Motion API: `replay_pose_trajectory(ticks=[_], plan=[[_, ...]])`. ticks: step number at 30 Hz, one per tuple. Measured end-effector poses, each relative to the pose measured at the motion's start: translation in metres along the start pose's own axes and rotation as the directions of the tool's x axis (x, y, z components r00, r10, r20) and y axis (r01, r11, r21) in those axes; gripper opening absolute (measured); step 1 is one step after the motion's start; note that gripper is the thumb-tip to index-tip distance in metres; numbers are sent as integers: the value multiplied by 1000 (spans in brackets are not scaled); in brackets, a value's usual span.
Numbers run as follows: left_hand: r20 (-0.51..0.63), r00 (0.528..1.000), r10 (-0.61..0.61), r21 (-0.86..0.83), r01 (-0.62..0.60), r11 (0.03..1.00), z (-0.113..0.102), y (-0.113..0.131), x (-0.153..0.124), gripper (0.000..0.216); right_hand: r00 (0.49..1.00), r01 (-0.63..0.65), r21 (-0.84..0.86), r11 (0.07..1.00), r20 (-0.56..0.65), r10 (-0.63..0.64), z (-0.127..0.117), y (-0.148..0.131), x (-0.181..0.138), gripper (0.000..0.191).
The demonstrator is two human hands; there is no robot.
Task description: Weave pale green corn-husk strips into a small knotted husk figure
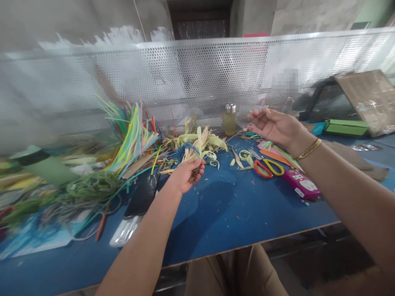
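My left hand [186, 174] is closed around a bundle of pale yellow-green leaf strips [199, 158] just above the blue table [222, 213]. More of these curled strips [197, 142] lie heaped right behind it. My right hand [271, 125] is raised to the right, palm up, with the fingers loosely curled near the fingertips; whether something thin is pinched there is unclear. A gold bracelet [308, 149] sits on that wrist. Below the right hand lie red-and-yellow scissors [268, 167].
Coloured strips [132, 135] fan out at left beside a green bottle [43, 166]. A black phone [142, 196], a pink box [300, 184], a small jar [230, 119] and green tangles [89, 187] lie on the table. A perforated metal screen [197, 74] closes the back.
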State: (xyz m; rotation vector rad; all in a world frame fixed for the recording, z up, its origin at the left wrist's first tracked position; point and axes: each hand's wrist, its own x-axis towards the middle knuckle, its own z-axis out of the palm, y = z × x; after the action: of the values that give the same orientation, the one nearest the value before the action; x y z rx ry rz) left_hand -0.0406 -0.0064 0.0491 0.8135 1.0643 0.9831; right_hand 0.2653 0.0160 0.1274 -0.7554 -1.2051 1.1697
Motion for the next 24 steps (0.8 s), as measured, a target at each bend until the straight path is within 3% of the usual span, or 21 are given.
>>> replay_pose_trajectory(ticks=[2,3,4,5,7,9,11,13,15,17,18,20,22,24], plan=[[-48,996,81,74,-77,994,0,-2,1,9,991,-77,-98,992,100,87,8,8,-13,19],[-65,990,125,116,-116,986,0,-4,2,9,975,-128,-272,954,141,171,13,14,-21,17],[-72,983,169,166,-155,974,0,-5,4,9,944,-157,-488,859,182,275,19,21,-31,15],[-67,975,213,222,-193,956,-1,-7,6,10,922,-91,-670,737,222,316,26,28,-41,13],[-46,949,312,353,-277,894,-5,-11,11,13,890,179,-860,478,348,293,44,39,-61,15],[-28,908,419,486,-354,799,-10,-14,16,17,836,379,-882,280,456,305,65,42,-78,20],[16,875,484,594,-398,699,-14,-17,21,20,772,507,-840,193,542,331,85,37,-84,22],[60,859,508,670,-412,617,-18,-19,24,22,781,532,-835,138,547,302,100,31,-78,24],[72,848,525,713,-411,568,-18,-19,24,23,839,462,-880,114,475,264,107,31,-66,25],[77,834,546,731,-420,538,-16,-18,21,23,890,333,-931,148,362,278,110,44,-52,30],[84,825,559,735,-430,525,-15,-18,19,23,900,286,-931,226,342,270,111,56,-47,27],[108,808,580,737,-456,499,-12,-16,16,23,920,226,-853,471,346,186,114,85,-42,30],[99,796,597,734,-464,496,-10,-15,13,20,961,58,-690,721,235,148,118,113,-43,22],[83,793,603,733,-459,502,-11,-14,13,20,963,-121,-571,812,132,236,120,132,-49,18]])
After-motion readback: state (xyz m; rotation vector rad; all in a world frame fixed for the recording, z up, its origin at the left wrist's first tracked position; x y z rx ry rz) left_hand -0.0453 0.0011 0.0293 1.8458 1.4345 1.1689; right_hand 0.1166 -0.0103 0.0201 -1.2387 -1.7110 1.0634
